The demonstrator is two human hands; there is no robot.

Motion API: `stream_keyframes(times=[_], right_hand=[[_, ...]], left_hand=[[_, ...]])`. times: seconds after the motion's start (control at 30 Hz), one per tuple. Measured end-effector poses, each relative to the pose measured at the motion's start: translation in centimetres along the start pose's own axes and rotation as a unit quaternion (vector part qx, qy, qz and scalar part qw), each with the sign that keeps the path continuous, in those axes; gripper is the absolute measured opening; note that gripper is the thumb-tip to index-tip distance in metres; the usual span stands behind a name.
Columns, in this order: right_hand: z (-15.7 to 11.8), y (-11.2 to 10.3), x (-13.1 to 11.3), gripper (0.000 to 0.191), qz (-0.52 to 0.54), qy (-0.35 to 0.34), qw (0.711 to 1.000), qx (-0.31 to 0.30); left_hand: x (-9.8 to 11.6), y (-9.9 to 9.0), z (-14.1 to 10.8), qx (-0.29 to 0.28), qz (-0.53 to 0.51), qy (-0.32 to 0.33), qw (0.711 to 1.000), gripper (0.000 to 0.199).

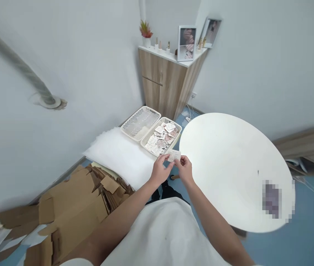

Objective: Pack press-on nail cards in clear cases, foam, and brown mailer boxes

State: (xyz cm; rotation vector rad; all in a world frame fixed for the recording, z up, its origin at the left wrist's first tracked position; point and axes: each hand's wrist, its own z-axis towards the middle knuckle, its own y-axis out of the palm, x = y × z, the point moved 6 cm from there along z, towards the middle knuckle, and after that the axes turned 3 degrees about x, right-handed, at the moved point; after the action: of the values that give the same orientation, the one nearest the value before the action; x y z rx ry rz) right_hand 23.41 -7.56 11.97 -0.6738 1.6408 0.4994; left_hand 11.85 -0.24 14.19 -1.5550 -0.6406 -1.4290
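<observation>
A small white printed card (174, 155) is held up between my two hands, in front of my body. My left hand (161, 169) pinches its left side, and my right hand (183, 168) grips its lower right corner. Just beyond the hands, a white basket (145, 147) holds many similar cards and small packets (161, 142), some whitish, some reddish-brown. Behind it to the left, a second white basket (126, 128) contains clear plastic pieces (142, 120).
White foam sheets (118, 151) lie left of the baskets, above flattened cardboard (73, 207). A round white table (228, 159) stands at the right, with a blurred-out item (272, 199) on it. A wooden cabinet (162, 79) with picture frames (186, 43) stands in the corner.
</observation>
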Motion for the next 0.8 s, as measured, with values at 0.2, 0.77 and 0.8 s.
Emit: stream_keyframes(times=[0.2,0.77,0.8], right_hand=[[-4.6,-4.2,-3.2,0.013,-0.156,-0.167,0.971,0.074],[-6.6,-23.6,-3.6,0.035,-0.234,-0.222,0.924,0.205],[-6.2,-24.8,-3.4,0.035,-0.218,-0.209,0.931,0.205]], left_hand=[[2.0,5.7,-3.0,-0.114,-0.226,-0.094,0.963,0.041],[4.9,21.0,-5.3,-0.265,-0.218,-0.16,0.926,0.032],[5.1,21.8,-5.4,-0.276,-0.21,-0.16,0.924,0.033]])
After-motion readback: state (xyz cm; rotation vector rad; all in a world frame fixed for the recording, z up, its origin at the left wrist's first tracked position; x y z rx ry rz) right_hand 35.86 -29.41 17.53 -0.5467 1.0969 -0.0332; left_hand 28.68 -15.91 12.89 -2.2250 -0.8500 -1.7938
